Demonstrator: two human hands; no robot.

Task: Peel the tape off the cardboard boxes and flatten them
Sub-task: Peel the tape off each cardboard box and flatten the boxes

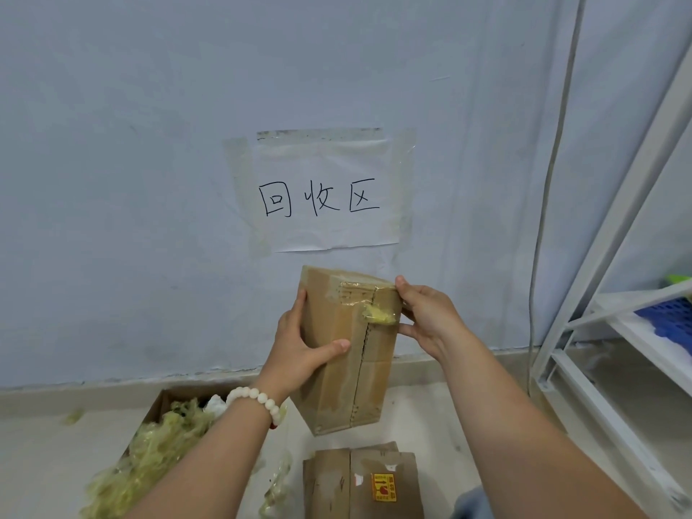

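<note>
I held the box (348, 350) upright in the air in front of me, its long seam facing me. Tape (378, 312) lay across its upper end, with a crumpled yellowish wad stuck beside the seam. My left hand (303, 346) gripped the box's left edge, thumb laid across the front face. My right hand (427, 316) clasped the upper right edge, thumb at the top corner; whether its fingers also had the wad, I could not tell. A flattened box (359, 481) lay on the floor below the box. Down to its left stood a carton (161, 398) heaped with tape scraps (157, 443). Above the box a handwritten sign (322, 192) was taped to the wall (112, 181). A white shelf (618, 331) stood to its right.
</note>
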